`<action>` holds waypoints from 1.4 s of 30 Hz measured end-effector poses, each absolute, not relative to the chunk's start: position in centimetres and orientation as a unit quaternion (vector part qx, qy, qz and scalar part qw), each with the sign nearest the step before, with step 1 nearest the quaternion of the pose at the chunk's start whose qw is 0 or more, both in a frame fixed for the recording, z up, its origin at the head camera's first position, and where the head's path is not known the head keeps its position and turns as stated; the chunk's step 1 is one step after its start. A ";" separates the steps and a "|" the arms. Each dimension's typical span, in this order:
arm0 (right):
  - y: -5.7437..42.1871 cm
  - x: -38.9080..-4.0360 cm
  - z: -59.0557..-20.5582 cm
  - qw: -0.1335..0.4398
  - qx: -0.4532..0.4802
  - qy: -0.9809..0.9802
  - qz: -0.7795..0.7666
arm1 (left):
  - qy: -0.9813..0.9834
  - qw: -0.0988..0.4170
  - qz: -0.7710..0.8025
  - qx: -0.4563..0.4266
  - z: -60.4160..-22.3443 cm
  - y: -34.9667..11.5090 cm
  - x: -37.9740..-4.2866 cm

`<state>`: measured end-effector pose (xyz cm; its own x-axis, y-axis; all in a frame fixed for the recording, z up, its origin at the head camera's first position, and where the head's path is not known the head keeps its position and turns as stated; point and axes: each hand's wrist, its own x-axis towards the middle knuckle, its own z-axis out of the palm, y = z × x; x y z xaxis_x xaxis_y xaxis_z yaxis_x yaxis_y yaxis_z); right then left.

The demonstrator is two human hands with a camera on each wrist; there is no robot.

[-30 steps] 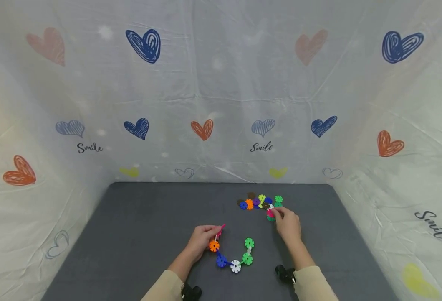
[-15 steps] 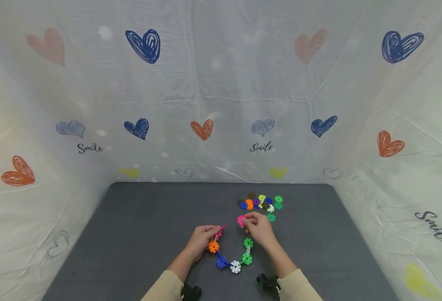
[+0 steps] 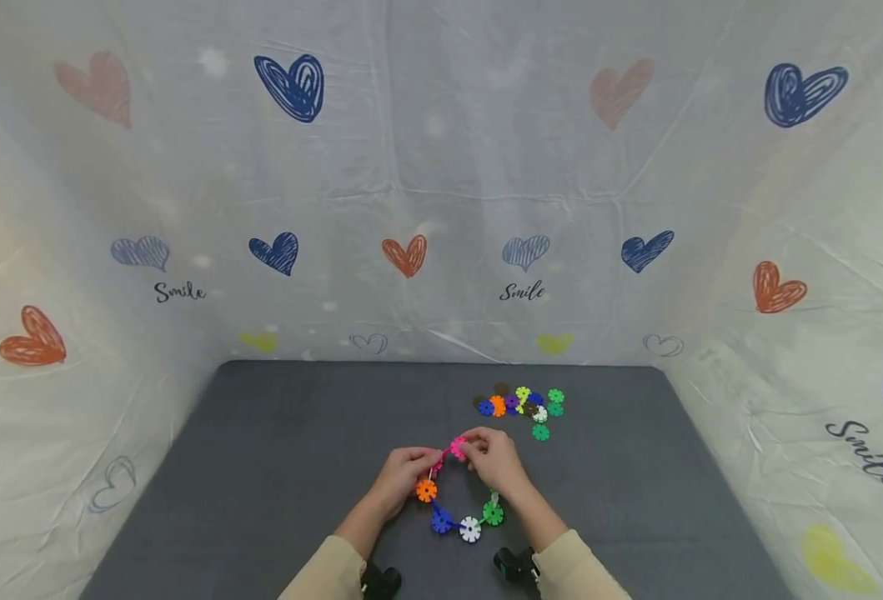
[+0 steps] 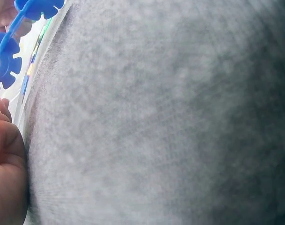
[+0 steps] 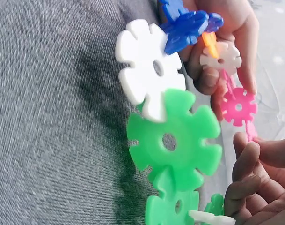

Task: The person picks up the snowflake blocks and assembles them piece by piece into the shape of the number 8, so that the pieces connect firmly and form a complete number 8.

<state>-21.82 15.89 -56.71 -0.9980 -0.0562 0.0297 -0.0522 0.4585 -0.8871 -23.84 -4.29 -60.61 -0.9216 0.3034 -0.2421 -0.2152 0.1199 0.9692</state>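
My left hand (image 3: 398, 481) pinches the upper left end of a chain of slotted snowflake discs, at a pink disc (image 5: 238, 107). From there the chain curves round through an orange disc (image 3: 426, 490), a blue disc (image 3: 442, 522), a white disc (image 3: 470, 529) and a green disc (image 3: 493, 513). My right hand (image 3: 497, 461) holds another pink snowflake disc (image 3: 457, 448) between thumb and fingers, its edge meeting the held pink end. The right hand partly hides the chain's green end in the head view. Blue discs (image 4: 3, 63) show near the left fingers in the left wrist view.
Loose snowflake discs lie in a group toward the back right, among them an orange disc (image 3: 498, 406), a white disc (image 3: 540, 414) and a green disc (image 3: 541, 432). A dark grey cloth (image 3: 298, 433) covers the table. Behind hangs a white curtain (image 3: 441, 167) with printed hearts.
My right hand has brought the pink snowflake disc from the loose group leftward and toward me, up to the chain's pink end. The left hand has stayed almost still.
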 end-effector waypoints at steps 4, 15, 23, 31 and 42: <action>16.0 -22.1 -56.7 0.006 -0.024 0.856 -0.516 | 0.724 0.192 0.662 0.033 -60.3 -4.2 -23.8; 16.2 -22.4 -56.9 0.006 -0.049 0.866 -0.497 | 0.719 0.217 0.656 0.071 -60.3 -4.1 -23.9; 16.5 -22.5 -57.0 0.034 -0.078 0.857 -0.509 | 0.710 0.234 0.658 0.089 -60.4 -4.4 -23.9; 17.0 -22.7 -57.1 0.046 -0.098 0.846 -0.523 | 0.697 0.237 0.672 0.079 -60.3 -4.6 -23.6; 21.9 -23.4 -56.7 -0.046 0.035 0.885 -0.463 | 0.731 0.240 0.635 0.060 -60.0 -4.2 -23.7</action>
